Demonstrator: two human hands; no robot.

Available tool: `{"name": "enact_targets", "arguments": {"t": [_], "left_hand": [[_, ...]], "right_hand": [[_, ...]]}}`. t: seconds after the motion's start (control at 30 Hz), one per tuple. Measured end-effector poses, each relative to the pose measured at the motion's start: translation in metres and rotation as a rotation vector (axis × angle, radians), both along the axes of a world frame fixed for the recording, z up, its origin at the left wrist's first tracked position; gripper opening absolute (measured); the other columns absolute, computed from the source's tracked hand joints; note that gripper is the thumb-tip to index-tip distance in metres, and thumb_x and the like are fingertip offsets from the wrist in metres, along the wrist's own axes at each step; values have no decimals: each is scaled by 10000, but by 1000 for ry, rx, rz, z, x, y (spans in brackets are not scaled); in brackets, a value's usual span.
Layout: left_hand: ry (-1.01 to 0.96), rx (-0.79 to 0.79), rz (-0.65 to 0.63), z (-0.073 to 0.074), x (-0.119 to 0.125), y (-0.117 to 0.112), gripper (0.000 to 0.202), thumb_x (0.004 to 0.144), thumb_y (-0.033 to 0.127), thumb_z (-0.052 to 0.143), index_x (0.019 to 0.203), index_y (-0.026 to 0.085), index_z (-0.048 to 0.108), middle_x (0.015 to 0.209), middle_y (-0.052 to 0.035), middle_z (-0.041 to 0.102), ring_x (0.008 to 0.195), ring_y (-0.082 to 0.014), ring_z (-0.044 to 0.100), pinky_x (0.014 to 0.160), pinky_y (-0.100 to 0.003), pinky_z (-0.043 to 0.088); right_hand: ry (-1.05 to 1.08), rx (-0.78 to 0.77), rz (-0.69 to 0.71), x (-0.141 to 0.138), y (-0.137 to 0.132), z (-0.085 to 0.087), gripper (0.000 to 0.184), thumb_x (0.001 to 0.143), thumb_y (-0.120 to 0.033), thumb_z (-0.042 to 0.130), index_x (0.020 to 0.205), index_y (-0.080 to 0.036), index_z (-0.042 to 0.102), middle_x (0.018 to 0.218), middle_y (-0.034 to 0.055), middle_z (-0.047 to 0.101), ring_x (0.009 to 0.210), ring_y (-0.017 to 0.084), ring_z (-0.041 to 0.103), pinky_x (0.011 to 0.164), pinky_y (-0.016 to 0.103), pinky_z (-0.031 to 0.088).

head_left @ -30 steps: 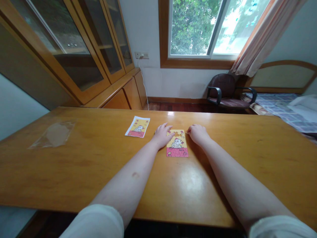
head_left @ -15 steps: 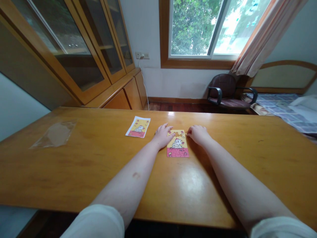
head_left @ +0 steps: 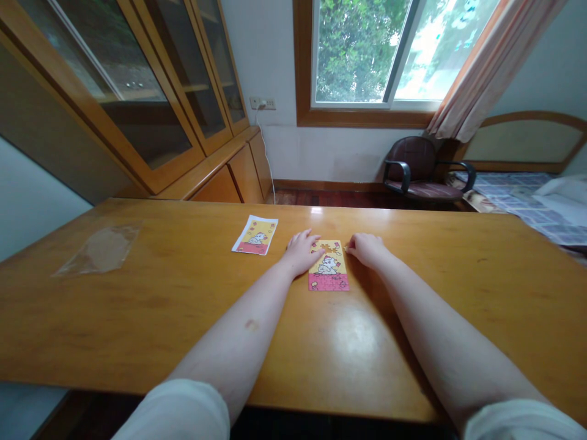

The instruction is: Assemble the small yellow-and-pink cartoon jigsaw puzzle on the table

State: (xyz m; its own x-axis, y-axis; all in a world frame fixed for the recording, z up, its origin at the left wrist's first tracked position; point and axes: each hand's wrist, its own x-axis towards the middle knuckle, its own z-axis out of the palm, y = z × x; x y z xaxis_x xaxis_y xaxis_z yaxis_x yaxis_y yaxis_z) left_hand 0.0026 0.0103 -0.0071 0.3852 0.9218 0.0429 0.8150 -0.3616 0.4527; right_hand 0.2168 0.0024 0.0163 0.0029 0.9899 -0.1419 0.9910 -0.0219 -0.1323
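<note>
A jigsaw puzzle (head_left: 329,278) lies flat on the wooden table, yellow above and pink below, with a white cartoon animal in the middle. Near its top is a gap where the table shows through. My left hand (head_left: 301,252) rests at the puzzle's upper left edge, fingers stretched out and the thumb on the puzzle. Just off the upper right edge, my right hand (head_left: 367,249) is closed in a pinch on a small, pale puzzle piece (head_left: 347,248), mostly hidden by the fingertips.
A picture card (head_left: 255,235) with the same design lies left of my left hand. Farther left is a clear plastic bag (head_left: 103,249) on the table (head_left: 183,318). Beyond the table stand a glass-door cabinet (head_left: 202,146), an office chair (head_left: 417,165) and a bed (head_left: 518,189).
My right hand, with the piece, has shifted very slightly beside the puzzle's upper right edge. The left hand and the puzzle stay in place.
</note>
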Motion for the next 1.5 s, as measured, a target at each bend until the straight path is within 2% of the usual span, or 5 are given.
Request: {"name": "enact_targets", "arguments": {"t": [0.17,0.4,0.8,1.03,1.5], "left_hand": [[13,-8,0,2,1,0,577,845,528,504,1335,226,544,1501,-106,389,1380,-299,345,1157,-459,254],[59,-9,-40,3,2,-2,672,777,595,563,1352,250,523,1517,-104,366,1398,-302,310,1162,-471,223],[52,3,-66,0,0,-2,685,746,609,605,1340,276,534,1519,-91,362,1394,-306,313,1163,-478,212],[14,16,-82,2,0,-3,629,766,558,620,1324,277,557,1497,-91,392,1379,-306,334,1149,-473,258],[10,37,-120,2,0,-3,511,760,535,650,1218,307,643,1465,-74,431,1352,-300,370,1134,-477,280]], "right_hand": [[116,52,11,4,0,1,84,786,-266,677,846,-222,716,918,68,737,871,234,660,779,325,449],[433,82,199,-2,-3,-9,57,776,-199,675,815,-228,706,857,-2,736,744,149,639,696,243,457],[422,256,417,2,-3,-16,86,814,-240,647,821,-205,725,864,43,708,798,166,624,780,275,453],[478,215,572,8,-6,-14,317,898,-325,529,700,-184,732,672,34,608,645,137,547,667,257,409],[430,194,540,4,-8,-13,363,924,-360,498,716,-179,735,684,39,599,646,133,539,668,252,397]]}}
